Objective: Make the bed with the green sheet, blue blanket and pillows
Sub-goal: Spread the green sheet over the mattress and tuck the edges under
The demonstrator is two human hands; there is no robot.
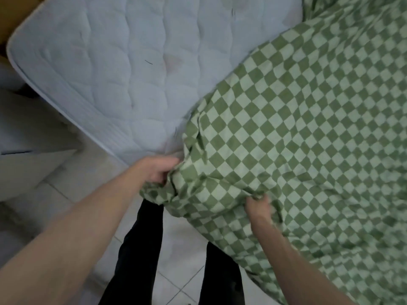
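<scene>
A green checkered sheet covers the right half of a bare white quilted mattress and hangs over its near edge. My left hand grips a bunched edge of the sheet at the mattress's near side. My right hand pinches a fold of the same sheet a little to the right and closer to me. The left half of the mattress lies uncovered. No blue blanket or pillows are in view.
White tiled floor lies beside the bed, where my dark-trousered legs stand. A pale piece of furniture stands at the left, close to the mattress's corner. A brown surface shows at the top left.
</scene>
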